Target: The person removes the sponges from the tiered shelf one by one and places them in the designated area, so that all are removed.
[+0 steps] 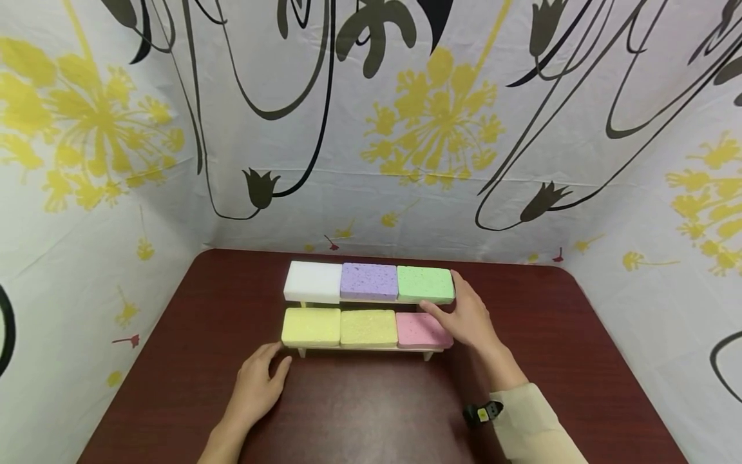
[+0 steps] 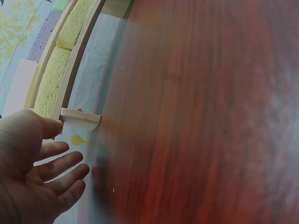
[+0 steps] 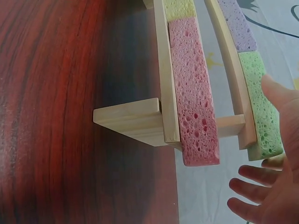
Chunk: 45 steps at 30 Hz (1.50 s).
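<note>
A two-tier wooden rack (image 3: 131, 116) stands on the table, with sponges lined up on both tiers. On the upper one lie a white sponge (image 1: 313, 281), a purple sponge (image 1: 368, 281) and a green sponge (image 1: 426, 283). The lower one bears two yellow sponges (image 1: 311, 327) and a pink sponge (image 1: 422, 329). At the rack's right end is my right hand (image 1: 471, 317), thumb over the green sponge's edge and the other fingers spread beside its outer end. My left hand (image 2: 37, 168) lies at the lower left corner, fingers loosely spread, fingertips close by the end yellow sponge.
Dark red-brown wooden table (image 1: 371, 412) lies under the rack and stretches in front of it. Patterned white cloth (image 1: 359, 142) hangs behind and along both sides. A dark band with a small device (image 1: 482, 414) is at the right wrist.
</note>
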{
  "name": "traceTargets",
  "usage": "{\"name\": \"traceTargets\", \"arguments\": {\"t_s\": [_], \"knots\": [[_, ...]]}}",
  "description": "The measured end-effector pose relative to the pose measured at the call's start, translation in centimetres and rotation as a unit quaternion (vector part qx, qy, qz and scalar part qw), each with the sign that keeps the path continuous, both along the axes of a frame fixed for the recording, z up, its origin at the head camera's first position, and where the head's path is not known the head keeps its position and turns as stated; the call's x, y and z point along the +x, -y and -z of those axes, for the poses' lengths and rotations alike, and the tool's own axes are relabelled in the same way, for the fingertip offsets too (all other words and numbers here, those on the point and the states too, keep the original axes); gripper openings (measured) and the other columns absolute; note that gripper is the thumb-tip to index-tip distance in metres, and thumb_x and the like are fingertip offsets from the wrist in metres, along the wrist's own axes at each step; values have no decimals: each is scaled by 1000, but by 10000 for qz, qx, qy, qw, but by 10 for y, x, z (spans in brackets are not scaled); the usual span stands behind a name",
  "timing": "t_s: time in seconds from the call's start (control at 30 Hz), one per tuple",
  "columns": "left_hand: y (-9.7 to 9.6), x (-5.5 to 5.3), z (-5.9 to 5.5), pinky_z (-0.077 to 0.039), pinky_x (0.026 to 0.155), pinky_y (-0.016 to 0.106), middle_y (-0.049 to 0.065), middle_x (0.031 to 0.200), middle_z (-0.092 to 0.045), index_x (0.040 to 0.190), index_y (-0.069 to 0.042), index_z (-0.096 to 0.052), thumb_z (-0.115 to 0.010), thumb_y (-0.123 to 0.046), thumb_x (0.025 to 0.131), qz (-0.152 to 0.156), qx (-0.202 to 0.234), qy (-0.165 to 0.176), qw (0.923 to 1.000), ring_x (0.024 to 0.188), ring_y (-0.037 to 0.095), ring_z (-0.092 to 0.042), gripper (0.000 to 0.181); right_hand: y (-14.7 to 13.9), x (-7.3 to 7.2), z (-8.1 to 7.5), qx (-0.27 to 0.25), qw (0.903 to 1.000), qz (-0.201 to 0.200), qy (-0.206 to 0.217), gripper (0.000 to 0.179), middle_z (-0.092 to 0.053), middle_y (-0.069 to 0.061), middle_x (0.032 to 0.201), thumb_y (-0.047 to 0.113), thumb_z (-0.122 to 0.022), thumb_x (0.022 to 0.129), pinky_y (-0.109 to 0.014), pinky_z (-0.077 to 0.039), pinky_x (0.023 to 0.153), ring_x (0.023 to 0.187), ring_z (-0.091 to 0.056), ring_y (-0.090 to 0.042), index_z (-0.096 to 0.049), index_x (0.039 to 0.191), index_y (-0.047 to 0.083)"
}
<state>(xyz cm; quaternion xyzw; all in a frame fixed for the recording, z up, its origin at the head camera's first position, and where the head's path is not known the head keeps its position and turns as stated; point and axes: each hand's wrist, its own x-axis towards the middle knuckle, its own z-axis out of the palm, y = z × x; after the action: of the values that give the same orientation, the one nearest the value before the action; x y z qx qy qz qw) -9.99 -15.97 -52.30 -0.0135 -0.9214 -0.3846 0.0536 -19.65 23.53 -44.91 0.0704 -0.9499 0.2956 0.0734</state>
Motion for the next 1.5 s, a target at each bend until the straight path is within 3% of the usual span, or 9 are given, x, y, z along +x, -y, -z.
{"name": "traceTargets", "arguments": {"t_s": [0.2, 0.3, 0.53, 0.77, 1.0, 1.5], "knots": [[0, 0, 0, -46, 102, 60, 24, 134, -59, 135, 8, -59, -66, -19, 99, 26, -35, 43, 10000, 127, 44, -54, 45, -1, -8, 3, -287, 9994, -15, 206, 106, -36, -27, 155, 52, -77, 87, -62, -37, 110, 139, -39, -43, -20, 159, 0], [0, 0, 0, -46, 103, 60, 25, 135, -58, 136, 8, -57, -66, -19, 99, 68, -39, 121, 9999, 128, 43, -53, 47, -2, -10, 6, -428, 9989, -106, 180, 103, -40, -27, 152, 48, -79, 86, -60, -39, 109, 136, -44, -42, -23, 159, 1], [-1, 1, 0, -44, 105, 60, 26, 138, -56, 139, 9, -54, -65, -19, 100, 141, -24, 241, 9996, 131, 44, -50, 49, -7, -11, 7, -636, 9976, -198, -209, 92, -58, -24, 133, 37, -86, 82, -53, -50, 93, 112, -59, -37, -37, 152, 3], [0, 2, -1, -42, 106, 61, 27, 141, -53, 142, 10, -50, -64, -20, 101, 184, -12, 336, 9993, 132, 45, -48, 53, -12, -9, 7, -556, 9976, -212, -362, 84, -64, -20, 124, 32, -86, 82, -44, -51, 77, 91, -61, -29, -43, 148, 5], [0, 3, -1, -42, 106, 61, 26, 140, -54, 142, 10, -50, -65, -20, 100, 250, -48, 315, 9992, 132, 45, -49, 53, -22, -8, 8, -631, 9974, -163, -295, 85, -61, -22, 133, 33, -87, 82, -49, -52, 85, 111, -61, -35, -43, 149, 5], [1, 5, 1, -43, 107, 60, 25, 140, -55, 140, 8, -53, -67, -20, 99, 309, -59, 227, 9992, 132, 44, -49, 52, -55, 1, 5, -578, 9982, 65, -126, 87, -58, -24, 135, 39, -85, 83, -54, -52, 90, 119, -58, -39, -40, 150, 4]]}}
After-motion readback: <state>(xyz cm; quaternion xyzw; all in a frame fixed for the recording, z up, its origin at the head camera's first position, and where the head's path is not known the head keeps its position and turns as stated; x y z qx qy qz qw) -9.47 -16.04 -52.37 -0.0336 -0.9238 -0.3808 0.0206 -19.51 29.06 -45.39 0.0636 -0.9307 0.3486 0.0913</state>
